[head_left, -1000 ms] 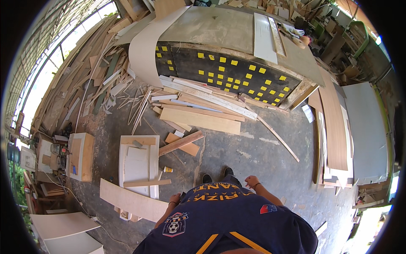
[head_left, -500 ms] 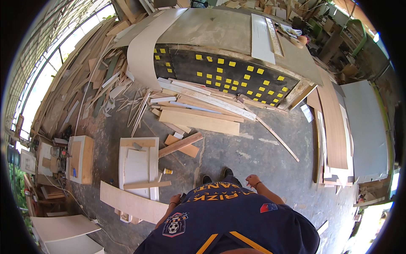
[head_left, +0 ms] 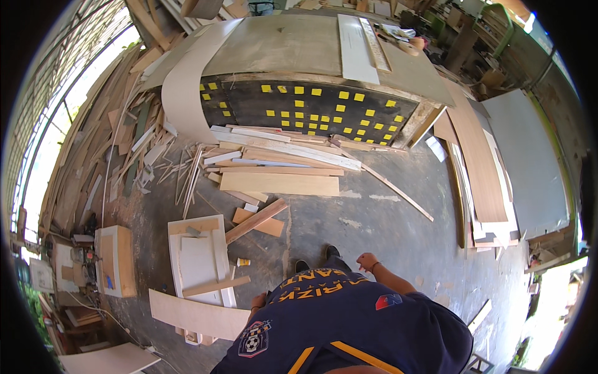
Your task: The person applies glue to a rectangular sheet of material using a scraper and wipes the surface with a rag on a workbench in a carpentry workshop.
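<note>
My right hand (head_left: 367, 262) hangs over the concrete floor to the right of my shoes, its fingers loosely curled and nothing visible in them. At the left side of my dark blue shirt (head_left: 336, 311) is my left hand (head_left: 258, 302), partly covered. Its fingers are too hidden to read, with a small dark patch beside them. Nearest to the left hand lies a curved pale plywood strip (head_left: 196, 316). Beyond it a white panel assembly (head_left: 198, 258) rests on the floor with a wooden strip (head_left: 216, 285) across it. A small yellow-and-white cup (head_left: 243, 262) stands beside it.
A large workbench (head_left: 286, 47) with yellow squares on its dark front stands ahead. Boards (head_left: 280, 182) lie heaped before it, with a long thin strip (head_left: 398, 192) reaching right. Sheets (head_left: 483, 168) lean on the right. Offcuts (head_left: 93, 143) fill the left; a wooden box (head_left: 124, 260) stands nearer.
The view has shifted, so the bench and floor boards appear farther left and slightly higher. My right hand stays curled beside my body, and my left hand stays by the shirt.
</note>
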